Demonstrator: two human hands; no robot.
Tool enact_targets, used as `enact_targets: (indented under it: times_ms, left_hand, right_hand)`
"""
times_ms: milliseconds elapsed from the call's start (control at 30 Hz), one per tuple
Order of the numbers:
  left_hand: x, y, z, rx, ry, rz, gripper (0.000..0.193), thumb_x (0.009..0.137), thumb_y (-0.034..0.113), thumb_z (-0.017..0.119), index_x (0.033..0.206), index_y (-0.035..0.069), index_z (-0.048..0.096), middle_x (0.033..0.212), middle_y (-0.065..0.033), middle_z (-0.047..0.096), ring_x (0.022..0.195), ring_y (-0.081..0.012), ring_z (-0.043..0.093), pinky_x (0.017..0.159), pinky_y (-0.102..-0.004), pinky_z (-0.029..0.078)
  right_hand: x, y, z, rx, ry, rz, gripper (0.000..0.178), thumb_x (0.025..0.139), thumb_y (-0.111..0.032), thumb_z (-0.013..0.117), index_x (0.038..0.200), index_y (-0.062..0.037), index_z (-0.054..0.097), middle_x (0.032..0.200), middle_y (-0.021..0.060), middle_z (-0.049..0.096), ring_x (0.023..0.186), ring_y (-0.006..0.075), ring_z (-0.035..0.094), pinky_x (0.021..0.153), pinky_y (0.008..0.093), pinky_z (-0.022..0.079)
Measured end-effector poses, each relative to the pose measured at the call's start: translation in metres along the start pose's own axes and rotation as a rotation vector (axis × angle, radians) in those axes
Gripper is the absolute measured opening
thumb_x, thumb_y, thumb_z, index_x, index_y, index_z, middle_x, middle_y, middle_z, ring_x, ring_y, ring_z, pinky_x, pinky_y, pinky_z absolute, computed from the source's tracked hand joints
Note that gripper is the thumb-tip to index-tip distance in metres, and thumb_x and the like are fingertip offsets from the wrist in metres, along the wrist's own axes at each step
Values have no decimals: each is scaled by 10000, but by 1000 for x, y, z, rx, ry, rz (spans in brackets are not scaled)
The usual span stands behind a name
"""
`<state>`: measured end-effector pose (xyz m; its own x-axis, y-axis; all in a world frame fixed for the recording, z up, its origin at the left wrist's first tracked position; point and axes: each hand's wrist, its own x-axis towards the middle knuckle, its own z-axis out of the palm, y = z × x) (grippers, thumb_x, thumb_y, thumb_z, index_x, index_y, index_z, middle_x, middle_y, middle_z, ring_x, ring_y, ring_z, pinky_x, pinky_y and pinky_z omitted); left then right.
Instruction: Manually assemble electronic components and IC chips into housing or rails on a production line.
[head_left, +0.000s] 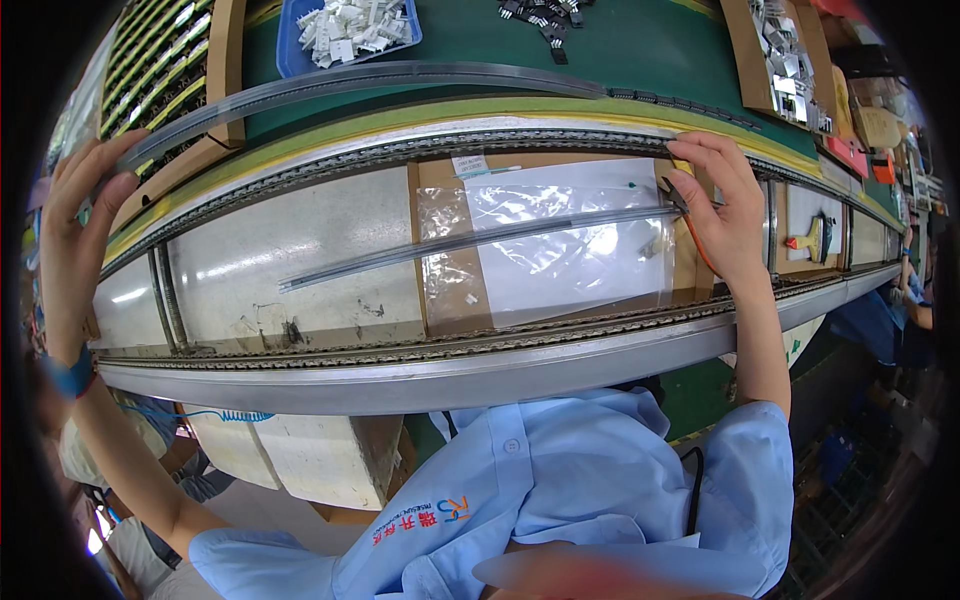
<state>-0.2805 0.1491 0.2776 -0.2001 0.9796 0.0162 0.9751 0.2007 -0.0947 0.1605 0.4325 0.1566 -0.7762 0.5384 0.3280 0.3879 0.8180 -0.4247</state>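
My left hand [85,215] grips the left end of a long clear plastic tube [380,78], fingers and thumb closed round it. The tube stretches to the right above the green bench, and a row of small black chips [680,103] lies in line with its far right end. My right hand [722,205] is closed on a pair of small cutters with dark jaws and orange handles [697,243], at the far chain rail. Below the first tube, a second clear tube [480,238] lies slantwise over a clear plastic bag [580,275], its right end near my right hand.
Two chain rails [400,358] bound the conveyor. A blue bin [283,45] of white parts, loose black components [550,22] and a cardboard box [757,75] of metal pieces stand on the green bench [460,35]. A yellow-and-red tool [812,240] lies farther right. Other people sit or stand at both sides.
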Motion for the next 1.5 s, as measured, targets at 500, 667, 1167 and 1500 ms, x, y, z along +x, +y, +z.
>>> enact_targets:
  times_ms: [500,667,1167,1500]
  left_hand:
    - [-27,-12,-22,77,-98,-231,330,953,240,560,1247,99,618,1182,-69,624,1153,-196,517,1055,-326,384]
    - [-34,-20,-24,193,-109,-161,325,960,237,548,1247,100,617,1204,-76,622,1170,-194,519,1061,-335,381]
    - [-29,-20,-27,-8,-166,-262,383,967,312,526,1260,75,593,1195,-140,600,1130,-229,586,1042,-369,435]
    - [-53,-44,-22,111,-188,-264,395,960,310,525,1280,85,584,1245,-139,609,1180,-224,570,1007,-403,474]
  right_hand:
    - [4,-3,4,0,-9,-19,229,785,-39,687,1014,-50,672,1037,76,635,957,245,621,820,308,487]
    - [5,-3,3,-1,-12,-10,232,786,-38,687,1016,-52,672,1042,75,635,962,246,620,818,307,486]
    - [14,-11,8,42,-24,-36,225,799,-41,689,1022,-40,663,1039,89,632,955,249,622,816,299,488]
    - [20,-17,13,46,-38,-42,219,807,-41,685,1026,-48,665,1029,80,633,929,231,623,785,292,494]
